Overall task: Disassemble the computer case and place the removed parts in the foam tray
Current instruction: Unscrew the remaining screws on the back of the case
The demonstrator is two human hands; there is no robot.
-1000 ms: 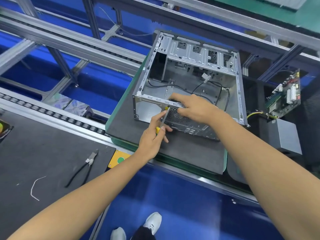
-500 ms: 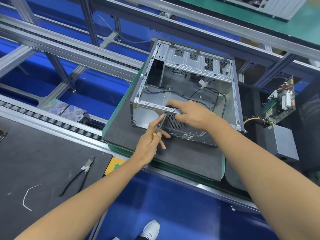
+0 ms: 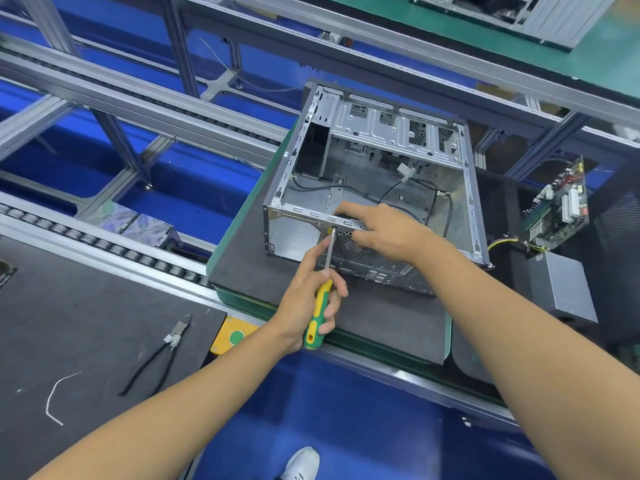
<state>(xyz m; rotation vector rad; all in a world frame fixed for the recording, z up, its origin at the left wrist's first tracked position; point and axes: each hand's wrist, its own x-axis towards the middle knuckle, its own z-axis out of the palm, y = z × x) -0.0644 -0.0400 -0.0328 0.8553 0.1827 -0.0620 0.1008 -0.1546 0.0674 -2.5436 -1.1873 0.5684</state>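
An open grey metal computer case [image 3: 377, 140] lies on a dark foam pad [image 3: 391, 317], with black cables loose inside. My left hand [image 3: 308, 299] grips a yellow-and-green screwdriver [image 3: 317, 317]; its steel tip touches the case's near rear panel beside the fan grille. My right hand [image 3: 384, 233] holds the near top rim of the case above the grille, index finger stretched along the rim and the other fingers curled over the edge. In the dark foam tray [image 3: 616, 223] at right stand a green motherboard [image 3: 557, 206] and a grey power supply [image 3: 564, 289].
Black-handled cutters [image 3: 162, 355] and a cut white cable tie [image 3: 57, 393] lie on the dark mat at left. A yellow box with a green button [image 3: 233, 336] sits at the conveyor edge. Roller rails and aluminium frames run behind. Another case [image 3: 512, 12] stands far back.
The screwdriver has slid out in my left hand, so its yellow-green handle shows below my fingers. The view shifted slightly; my right hand stays on the rim.
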